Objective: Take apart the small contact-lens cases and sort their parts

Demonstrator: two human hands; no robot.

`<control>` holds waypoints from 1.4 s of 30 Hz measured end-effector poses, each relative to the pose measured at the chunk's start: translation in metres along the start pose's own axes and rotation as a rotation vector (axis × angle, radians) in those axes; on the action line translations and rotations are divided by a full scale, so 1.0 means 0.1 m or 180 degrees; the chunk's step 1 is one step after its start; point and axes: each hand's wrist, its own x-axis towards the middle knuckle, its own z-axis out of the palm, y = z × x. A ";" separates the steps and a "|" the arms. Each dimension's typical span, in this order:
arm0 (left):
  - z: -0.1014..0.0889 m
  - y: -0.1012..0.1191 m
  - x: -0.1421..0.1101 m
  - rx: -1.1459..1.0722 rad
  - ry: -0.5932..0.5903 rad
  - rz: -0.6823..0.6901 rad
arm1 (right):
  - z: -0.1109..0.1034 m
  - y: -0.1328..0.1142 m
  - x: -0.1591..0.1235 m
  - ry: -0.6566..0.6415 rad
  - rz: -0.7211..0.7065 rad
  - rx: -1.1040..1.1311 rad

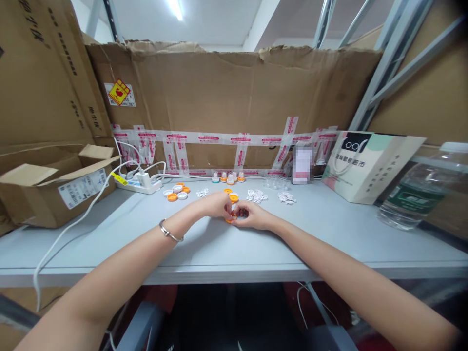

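Note:
Near the middle of the tabletop, an orange ring-shaped cap [229, 221] lies between my hands, mostly covered by fingers. My right hand [254, 216] grips its side with thumb and fingers curled. From above, my left hand [219, 204] reaches down to the cap with its fingers pinched together; whatever they pinch is hidden. Just beyond are more orange caps [233, 198] and a white one. To the left sits a group of orange and white ring caps [172, 197]. Small white plastic pieces lie in piles, one pile [257, 196] right behind my right hand.
At the back stand several capped pieces with clear tops [230, 178] and clear parts [276, 183]. A phone [302, 165] leans on the cardboard. Left are a power strip [141, 183] and open carton [54, 190]; right, a paper bag [365, 168] and water bottle [417, 200].

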 end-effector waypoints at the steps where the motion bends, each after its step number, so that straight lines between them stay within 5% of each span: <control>1: -0.01 0.01 0.01 0.0041 -0.0025 -0.0003 | 0.00 0.00 0.00 -0.0008 0.0006 -0.0009; 15: 0.06 0.07 -0.07 0.0285 0.0373 -0.0085 | 0.03 -0.03 0.00 0.0117 0.0193 0.0065; 22: -0.26 -0.25 -0.24 0.0188 0.0654 -0.0251 | 0.00 -0.08 -0.04 0.0108 0.0267 0.0116; 28: -0.30 -0.60 -0.29 0.0700 0.0352 -0.0806 | -0.01 -0.05 -0.04 0.0078 0.0283 0.0148; 42: -0.20 -0.56 -0.28 0.0504 0.0052 -0.0790 | 0.00 -0.07 -0.03 0.0069 0.0367 0.0119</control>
